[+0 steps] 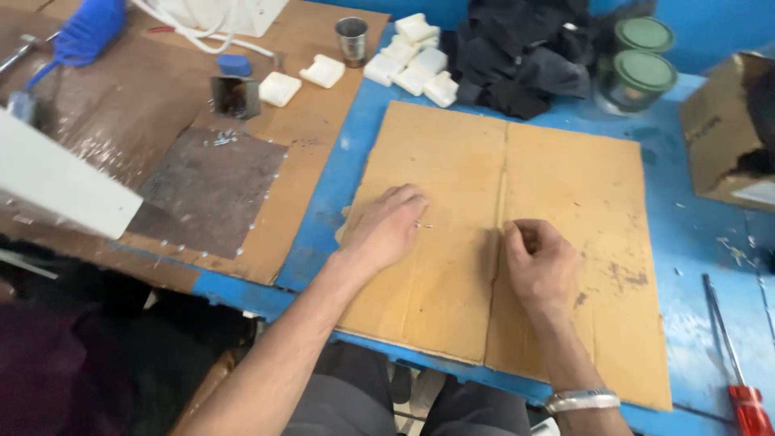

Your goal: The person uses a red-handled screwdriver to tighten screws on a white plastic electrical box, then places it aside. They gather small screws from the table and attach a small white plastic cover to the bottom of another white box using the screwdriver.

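2 hands rest on a flat brown creased cardboard sheet (517, 234) covering the blue-painted surface (694, 242). Left hand (387, 226) lies flat and spread at 9 o'clock; right hand (541, 262) is curled, seemingly pinching something too small to identify. Judging by this, tiny parts are being picked up; fine fingertip control matters next.
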